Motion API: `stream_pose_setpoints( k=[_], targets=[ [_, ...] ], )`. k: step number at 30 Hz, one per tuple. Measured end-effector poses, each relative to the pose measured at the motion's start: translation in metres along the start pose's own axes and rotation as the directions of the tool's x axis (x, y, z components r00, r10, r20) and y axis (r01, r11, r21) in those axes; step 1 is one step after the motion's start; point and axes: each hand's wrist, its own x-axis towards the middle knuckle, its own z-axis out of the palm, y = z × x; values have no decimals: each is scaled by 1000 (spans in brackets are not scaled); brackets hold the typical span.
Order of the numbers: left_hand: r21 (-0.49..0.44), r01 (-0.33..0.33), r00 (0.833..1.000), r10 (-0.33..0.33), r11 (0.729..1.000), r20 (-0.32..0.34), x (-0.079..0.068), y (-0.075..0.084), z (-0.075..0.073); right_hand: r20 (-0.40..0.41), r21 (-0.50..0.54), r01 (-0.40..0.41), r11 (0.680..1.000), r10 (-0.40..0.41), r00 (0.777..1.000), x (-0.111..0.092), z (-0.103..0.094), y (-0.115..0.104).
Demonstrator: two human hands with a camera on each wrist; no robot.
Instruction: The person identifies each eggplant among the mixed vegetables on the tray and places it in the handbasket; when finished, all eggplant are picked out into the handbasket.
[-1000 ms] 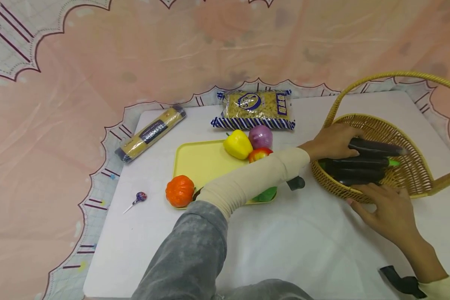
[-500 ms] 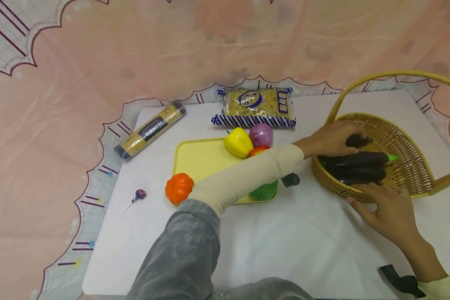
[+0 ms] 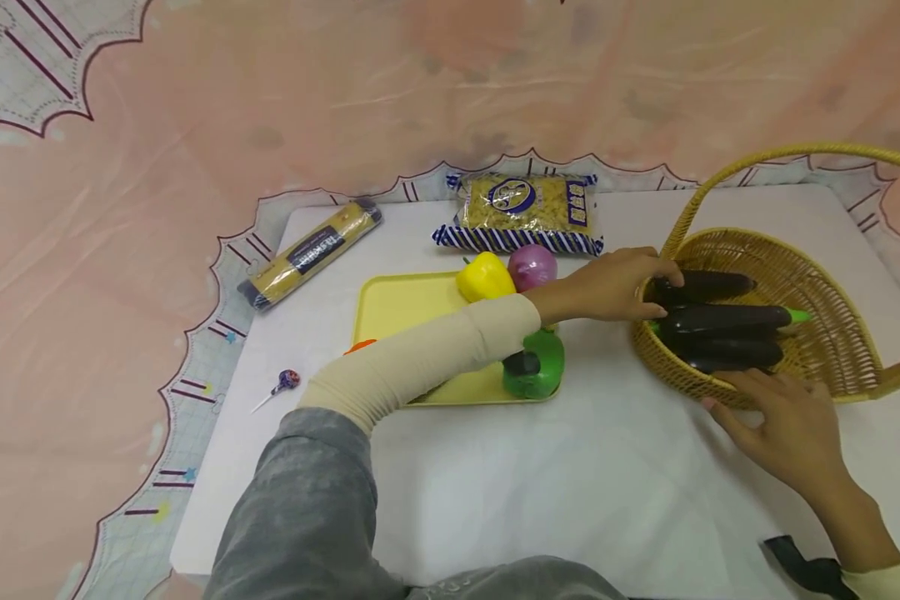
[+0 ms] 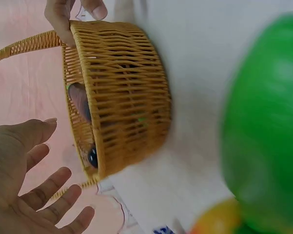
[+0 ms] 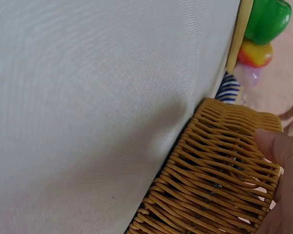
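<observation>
Three dark eggplants lie side by side in a wicker basket on the right of the table. At the basket's left rim is my left hand, close by the ends of the eggplants; the left wrist view shows its fingers spread and holding nothing. My right hand grips the near rim, with its thumb outside the wicker and its other fingers over the edge, partly hidden.
Left of the basket, a yellow tray bears a yellow pepper, a purple onion and a green pepper. My left sleeve mostly hides an orange pumpkin. Behind lie a pasta bag and spaghetti pack; a lollipop lies left.
My left hand has let go of the upper eggplant, which now lies in the basket, and has drawn back left to the rim. The right hand has stayed at the near rim.
</observation>
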Motion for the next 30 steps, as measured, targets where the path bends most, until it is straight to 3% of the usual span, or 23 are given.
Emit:
stream_pose_setpoints(
  k=[5,10,15,20,30],
  targets=[
    [4,20,998,-20,1000,-60,-33,-21,-4,-9,-5,-3,1000,3,1000,-1,0,0],
    [-20,98,991,-100,995,-93,-67,-41,-4,8,-19,-12,1000,12,1000,0,0,1],
    [-47,146,982,-151,988,-110,-99,-56,5,57,-31,-42,999,44,997,-1,1,0],
    [-54,199,972,-204,979,-118,-129,-67,17,30,-22,-30,999,30,999,-4,0,0],
    [-67,335,935,-340,940,-97,-185,-83,33,26,-21,-22,1000,23,999,-1,1,0]
  ],
)
